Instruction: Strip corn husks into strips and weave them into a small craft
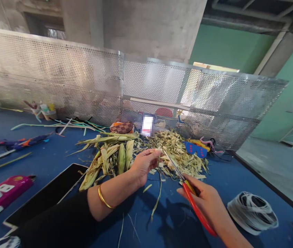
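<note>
My left hand (143,165), wearing a gold bangle, pinches a small pale piece of dried husk (158,151) between thumb and fingertips. A thin dry strand (159,196) hangs below that hand toward the table. My right hand (207,194) is wrapped round the red and yellow handles of scissors (193,201). Their narrow metal blades point up and left, with the tips close beside the pinched piece; I cannot tell if they touch it. Behind my hands lies a pile of shredded husk (177,144). Larger pale-green corn husks (122,156) lie to the left.
On the blue table (136,220) a coil of pale strapping (252,213) lies right, and a dark flat tray (48,193) and magenta power strip (12,189) left. A lit phone (147,124) stands by the perforated metal screen (157,82). Blue cutouts (195,150) lie beside the pile.
</note>
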A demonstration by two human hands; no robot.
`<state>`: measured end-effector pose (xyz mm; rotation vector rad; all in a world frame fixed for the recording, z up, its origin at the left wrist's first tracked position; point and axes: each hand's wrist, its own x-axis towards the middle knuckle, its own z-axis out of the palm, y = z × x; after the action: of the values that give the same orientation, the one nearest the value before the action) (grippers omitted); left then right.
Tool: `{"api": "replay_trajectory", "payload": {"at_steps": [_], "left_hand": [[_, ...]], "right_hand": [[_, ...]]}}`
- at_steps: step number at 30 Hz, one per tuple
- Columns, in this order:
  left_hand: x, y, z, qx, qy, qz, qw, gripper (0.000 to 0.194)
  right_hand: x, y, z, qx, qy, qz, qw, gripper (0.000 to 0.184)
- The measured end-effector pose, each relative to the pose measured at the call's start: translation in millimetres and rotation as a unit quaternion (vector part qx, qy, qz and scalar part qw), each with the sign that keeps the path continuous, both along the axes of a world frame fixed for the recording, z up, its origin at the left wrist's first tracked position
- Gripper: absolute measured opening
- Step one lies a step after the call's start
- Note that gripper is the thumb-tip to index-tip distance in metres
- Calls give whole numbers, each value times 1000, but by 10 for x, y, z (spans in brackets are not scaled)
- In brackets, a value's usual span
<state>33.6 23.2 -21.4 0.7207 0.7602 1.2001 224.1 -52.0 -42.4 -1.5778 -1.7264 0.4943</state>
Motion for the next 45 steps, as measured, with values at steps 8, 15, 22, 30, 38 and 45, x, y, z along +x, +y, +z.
{"api": "replay_trajectory", "payload": {"at_steps": [8,15,22,30,38,45], "left_hand": [[1,9,19,-17,-12,1,1000,19],[-6,1,12,-19,-19,-3,1000,23],[-1,1,15,-25,-14,-1,1000,19],[-1,24,-17,-32,-32,-10,999,16],[2,22,-6,-52,-40,-11,998,10],[-53,10,84,-33,-22,1,999,12]], "right_hand": [[-8,-7,1,17,-7,1,1000,49],[-15,-20,22,-2,4,0,1000,55],[-34,-33,44,-26,28,-12,999,58],[-62,-38,34,-26,48,-10,998,54],[-42,-12,-67,-11,40,-15,999,51],[67,40,-5,3,-109,-70,992,47]]}}
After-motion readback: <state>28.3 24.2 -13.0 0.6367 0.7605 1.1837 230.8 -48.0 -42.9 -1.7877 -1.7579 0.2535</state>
